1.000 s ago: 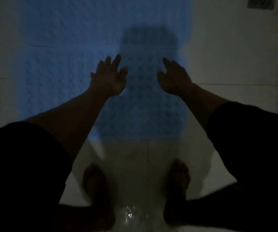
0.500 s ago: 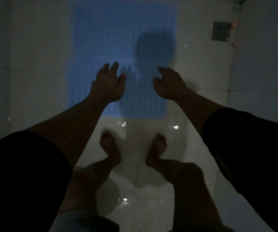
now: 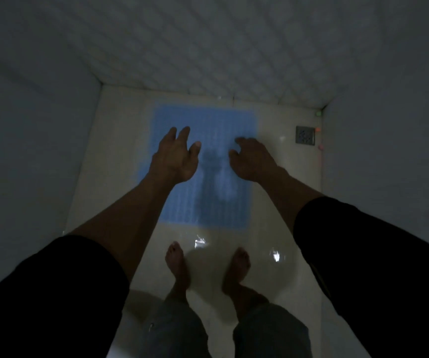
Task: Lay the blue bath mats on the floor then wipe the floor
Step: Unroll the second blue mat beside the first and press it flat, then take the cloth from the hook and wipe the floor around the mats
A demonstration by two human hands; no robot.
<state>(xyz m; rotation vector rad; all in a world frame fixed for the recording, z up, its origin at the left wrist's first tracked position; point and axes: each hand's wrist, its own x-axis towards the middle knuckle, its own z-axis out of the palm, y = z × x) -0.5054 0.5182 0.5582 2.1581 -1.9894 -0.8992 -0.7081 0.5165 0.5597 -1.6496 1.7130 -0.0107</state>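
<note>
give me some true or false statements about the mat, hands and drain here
1. The blue mat lies flat on the floor. True.
2. The left hand grips a cloth. False: it is open and holds nothing.
3. The drain sits right of the mat, near the corner. True.
4. Both bare feet stand on the mat. False: they stand on bare floor, short of its near edge.
5. The right hand holds nothing. True.

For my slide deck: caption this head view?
Both empty hands hover over a blue bath mat laid flat.
</note>
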